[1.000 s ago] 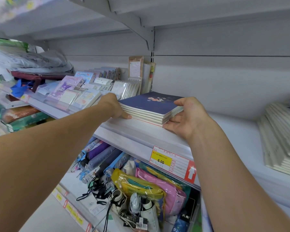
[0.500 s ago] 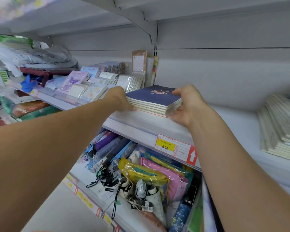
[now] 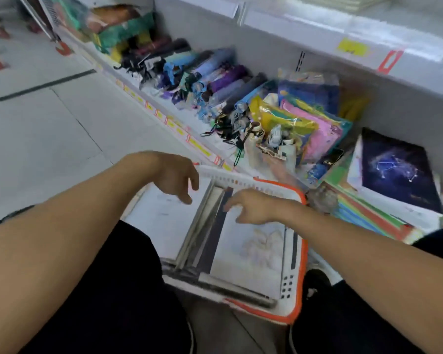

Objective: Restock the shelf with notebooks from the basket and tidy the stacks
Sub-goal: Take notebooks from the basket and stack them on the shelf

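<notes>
- left hand (image 3: pixel 175 181) and right hand (image 3: pixel 253 206) hang over the basket (image 3: pixel 296 311) on the floor; fingers loosely spread, holding nothing.
- notebooks (image 3: pixel 248 247) lie in two pale stacks inside the basket, a dark gap between them.
- shelf (image 3: pixel 317 24) is above, at the top edge of the view.
- risk: a shallow pinch on the top covers could fan the stack, so notebooks slide apart or drop on the lift.

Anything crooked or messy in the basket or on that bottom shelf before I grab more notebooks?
Nothing looks damaged. In the basket, the notebooks lie in two uneven stacks with dark edges showing between. Folded umbrellas on the bottom shelf sit jumbled, straps tangled. Both hands hover empty.
</notes>
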A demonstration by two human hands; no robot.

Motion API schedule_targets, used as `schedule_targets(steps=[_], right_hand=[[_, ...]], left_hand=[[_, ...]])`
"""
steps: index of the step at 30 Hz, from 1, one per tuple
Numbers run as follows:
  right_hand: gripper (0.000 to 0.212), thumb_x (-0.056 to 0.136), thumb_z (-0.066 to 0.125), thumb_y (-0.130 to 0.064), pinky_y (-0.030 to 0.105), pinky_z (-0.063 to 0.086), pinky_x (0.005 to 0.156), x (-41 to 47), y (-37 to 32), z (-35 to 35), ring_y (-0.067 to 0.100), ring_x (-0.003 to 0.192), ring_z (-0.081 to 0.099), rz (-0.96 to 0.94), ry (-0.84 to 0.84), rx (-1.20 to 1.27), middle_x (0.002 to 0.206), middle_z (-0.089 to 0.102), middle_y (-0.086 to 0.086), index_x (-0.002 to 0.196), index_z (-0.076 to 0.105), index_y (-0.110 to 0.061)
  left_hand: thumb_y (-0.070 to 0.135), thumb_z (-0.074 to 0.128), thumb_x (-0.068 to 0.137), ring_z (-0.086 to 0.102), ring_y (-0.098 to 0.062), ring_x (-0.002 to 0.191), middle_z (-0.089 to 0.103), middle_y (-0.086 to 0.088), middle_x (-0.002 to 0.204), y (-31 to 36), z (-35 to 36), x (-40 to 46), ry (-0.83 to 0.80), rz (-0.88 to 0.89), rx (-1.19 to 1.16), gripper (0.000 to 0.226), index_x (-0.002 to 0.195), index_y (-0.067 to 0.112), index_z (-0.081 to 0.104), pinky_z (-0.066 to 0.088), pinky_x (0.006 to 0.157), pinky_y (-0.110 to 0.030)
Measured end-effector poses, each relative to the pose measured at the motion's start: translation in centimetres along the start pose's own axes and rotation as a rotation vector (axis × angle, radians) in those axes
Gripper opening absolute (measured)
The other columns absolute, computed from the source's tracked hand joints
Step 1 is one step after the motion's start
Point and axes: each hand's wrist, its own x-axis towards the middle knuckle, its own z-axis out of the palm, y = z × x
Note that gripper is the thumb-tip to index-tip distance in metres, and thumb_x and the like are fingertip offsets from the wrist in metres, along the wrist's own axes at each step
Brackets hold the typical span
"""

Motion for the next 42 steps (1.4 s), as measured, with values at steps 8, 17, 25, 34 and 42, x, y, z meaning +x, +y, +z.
schedule_targets(steps=[8,17,25,34,42], right_hand=[[0.081,0.082,0.072,-0.005,0.04,0.043,0.103,0.5,0.6,7.5,0.027,0.138,0.039,-0.118,-0.139,-0.426,0.163,0.019,0.002,0.153,0.034,-0.02],[0.028,0.09,0.069,-0.024,0.031,0.034,0.074,2.5,-2.2,1.8,0.027,0.107,0.055,-0.152,-0.182,-0.464,0.113,0.063,0.008,0.115,0.063,-0.013],[0.033,0.092,0.066,-0.03,0.036,0.043,0.087,5.2,-8.6,-2.4,0.022,0.111,0.049,-0.248,-0.109,-0.395,0.114,0.055,0.003,0.122,0.061,-0.018],[0.027,0.095,0.062,-0.027,0.043,0.048,0.079,8.2,-8.6,1.8,0.028,0.096,0.054,-0.358,0.044,-0.313,0.112,0.047,0.004,0.12,0.057,-0.017],[0.04,0.094,0.066,-0.023,0.039,0.047,0.09,9.4,-7.7,4.6,0.022,0.111,0.047,-0.409,0.132,-0.216,0.126,0.044,-0.002,0.131,0.051,-0.022]], left_hand=[[0.044,0.055,0.095,0.052,-0.019,0.111,0.05,0.006,0.112,-4.3,3.4,0.8,-0.151,0.005,0.233,0.049,0.138,0.022,0.047,0.042,0.094,-0.028],[0.058,0.052,0.092,0.052,-0.025,0.122,0.045,-0.001,0.144,-8.6,5.2,2.7,-0.261,-0.157,0.149,0.068,0.147,0.022,0.035,0.051,0.097,-0.038],[0.054,0.045,0.096,0.054,-0.027,0.12,0.054,-0.013,0.137,-10.1,5.7,3.1,-0.107,-0.364,0.064,0.065,0.133,0.001,0.051,0.042,0.081,-0.028],[0.048,0.062,0.09,0.057,-0.027,0.115,0.056,-0.012,0.131,-12.6,10.7,3.9,-0.023,-0.493,-0.221,0.065,0.132,0.0,0.05,0.045,0.092,-0.03],[0.031,0.061,0.094,0.052,-0.031,0.121,0.051,-0.013,0.135,-13.8,11.0,4.9,0.098,-0.523,-0.632,0.055,0.138,0.003,0.044,0.044,0.098,-0.037]])
